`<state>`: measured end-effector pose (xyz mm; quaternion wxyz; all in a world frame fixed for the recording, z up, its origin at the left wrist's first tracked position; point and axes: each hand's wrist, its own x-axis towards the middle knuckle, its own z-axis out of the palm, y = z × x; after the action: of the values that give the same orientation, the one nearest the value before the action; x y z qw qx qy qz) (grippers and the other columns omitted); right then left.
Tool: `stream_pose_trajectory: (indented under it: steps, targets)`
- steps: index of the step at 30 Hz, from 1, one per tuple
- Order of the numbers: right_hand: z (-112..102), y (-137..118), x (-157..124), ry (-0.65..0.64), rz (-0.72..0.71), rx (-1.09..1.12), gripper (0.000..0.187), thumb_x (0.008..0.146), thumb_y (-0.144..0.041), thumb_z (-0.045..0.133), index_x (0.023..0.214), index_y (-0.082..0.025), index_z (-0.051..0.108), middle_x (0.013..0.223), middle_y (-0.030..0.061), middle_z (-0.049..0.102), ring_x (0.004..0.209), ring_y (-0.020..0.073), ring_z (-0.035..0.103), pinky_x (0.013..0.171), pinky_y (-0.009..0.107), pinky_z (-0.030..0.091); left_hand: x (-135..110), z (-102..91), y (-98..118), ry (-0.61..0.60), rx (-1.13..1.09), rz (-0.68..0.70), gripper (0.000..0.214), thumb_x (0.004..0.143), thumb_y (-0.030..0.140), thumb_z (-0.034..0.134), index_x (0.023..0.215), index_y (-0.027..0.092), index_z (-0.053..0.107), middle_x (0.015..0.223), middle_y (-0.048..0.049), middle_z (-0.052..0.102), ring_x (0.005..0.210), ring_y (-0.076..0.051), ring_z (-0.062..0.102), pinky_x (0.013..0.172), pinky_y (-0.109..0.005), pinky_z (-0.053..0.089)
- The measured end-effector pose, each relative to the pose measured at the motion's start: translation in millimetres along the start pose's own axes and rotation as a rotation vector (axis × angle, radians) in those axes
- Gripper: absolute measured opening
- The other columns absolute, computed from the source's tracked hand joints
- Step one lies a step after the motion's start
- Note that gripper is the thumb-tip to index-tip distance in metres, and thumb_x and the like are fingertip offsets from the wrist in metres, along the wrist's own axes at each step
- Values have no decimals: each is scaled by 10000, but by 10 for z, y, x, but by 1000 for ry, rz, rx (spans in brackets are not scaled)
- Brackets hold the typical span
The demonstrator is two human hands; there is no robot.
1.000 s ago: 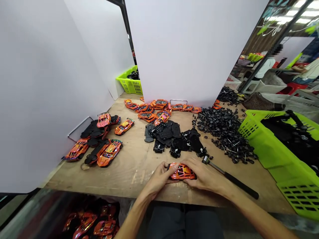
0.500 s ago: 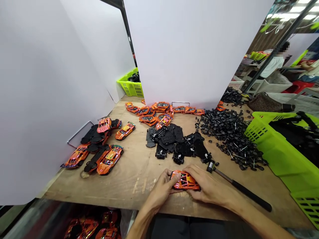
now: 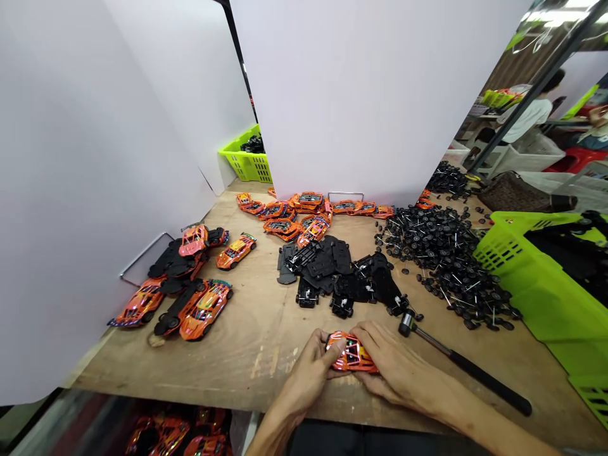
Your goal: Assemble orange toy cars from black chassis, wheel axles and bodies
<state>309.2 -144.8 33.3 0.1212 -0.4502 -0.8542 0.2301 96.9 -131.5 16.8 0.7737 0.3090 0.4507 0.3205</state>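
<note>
Both my hands are at the front of the wooden table, gripping an orange toy car body (image 3: pixel 352 353) between them. My left hand (image 3: pixel 306 370) holds its left side, and my right hand (image 3: pixel 396 364) covers its right side and rear. Just beyond my right hand lies a small hammer (image 3: pixel 458 361) with a black handle, its metal head (image 3: pixel 406 323) near the black plastic car chassis (image 3: pixel 342 272) heaped mid-table. The underside of the held car is hidden.
Loose black wheels on axles (image 3: pixel 441 263) spread to the right. Orange car bodies (image 3: pixel 304 212) line the back, with more at left (image 3: pixel 204 310). A lime-green basket (image 3: pixel 536 272) stands right, another (image 3: pixel 247 158) behind white panels. A bin of orange cars (image 3: pixel 173 434) sits below the front edge.
The whole view has drifted as my head moved, with the table sliding slightly up and leftward. Both hands stay on the orange car, and the hammer has not visibly shifted on the table.
</note>
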Motion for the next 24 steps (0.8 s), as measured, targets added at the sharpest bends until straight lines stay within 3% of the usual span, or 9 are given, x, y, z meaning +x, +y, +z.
stream_pose_trajectory:
  steps: [7, 14, 19, 21, 24]
  targets:
    - [143, 54, -53, 91, -109, -319, 620, 1031, -476, 576, 1508, -109, 427, 1402, 202, 595, 1308, 361, 577, 1111, 532, 509, 33, -21, -6, 34, 3, -26, 525, 761, 595, 842, 932, 207, 532, 988, -36, 697, 937, -224, 693, 863, -388, 594]
    - [301, 59, -43, 150, -131, -465, 651, 1037, -527, 533, 1487, -61, 470, 1389, 232, 621, 1315, 382, 580, 1134, 563, 467, 22, 87, -36, 158, 50, 6, 569, 692, 632, 871, 881, 202, 549, 903, -21, 668, 912, -215, 671, 813, -346, 598]
    - [190, 54, -20, 147, -79, -268, 619, 1000, -537, 609, 1469, -147, 502, 1376, 196, 630, 1313, 373, 573, 1130, 574, 451, 58, 138, -94, 190, 18, 34, 593, 666, 653, 871, 850, 217, 514, 870, -15, 671, 829, -224, 679, 715, -342, 594]
    - [59, 59, -54, 111, -15, -95, 568, 974, -554, 648, 1417, -213, 548, 1331, 151, 650, 1262, 351, 594, 1101, 551, 473, 40, 118, -100, 183, 41, 110, 552, 703, 625, 861, 858, 212, 528, 856, -9, 661, 823, -211, 664, 737, -324, 578]
    - [-68, 75, -201, 198, 162, 249, 471, 982, -545, 646, 1349, -257, 580, 1312, 105, 653, 1219, 300, 612, 1060, 457, 508, -19, 70, -83, 103, 146, 276, 467, 780, 553, 834, 953, 203, 579, 876, -11, 653, 839, -190, 632, 761, -273, 531]
